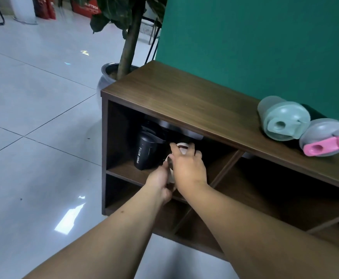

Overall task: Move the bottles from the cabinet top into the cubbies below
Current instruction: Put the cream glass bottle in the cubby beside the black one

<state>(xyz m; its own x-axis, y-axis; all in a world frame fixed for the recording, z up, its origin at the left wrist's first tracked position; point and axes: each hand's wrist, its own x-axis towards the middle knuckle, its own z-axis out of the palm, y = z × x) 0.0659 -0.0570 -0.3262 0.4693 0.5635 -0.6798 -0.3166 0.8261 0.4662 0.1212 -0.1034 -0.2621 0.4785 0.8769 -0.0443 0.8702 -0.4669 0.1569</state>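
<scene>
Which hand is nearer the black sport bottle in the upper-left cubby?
Left. The left hand sits just below and right of the black sport bottle, at the cubby's front edge. The right hand is farther right, on a pale bottle.

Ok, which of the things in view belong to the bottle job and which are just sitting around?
Part of the job:
green-lidded bottle and pink-lidded bottle on the cabinet top
black sport bottle in the upper left cubby
pale bottle held by left hand and right hand

Just there:
potted plant
red bags
</scene>
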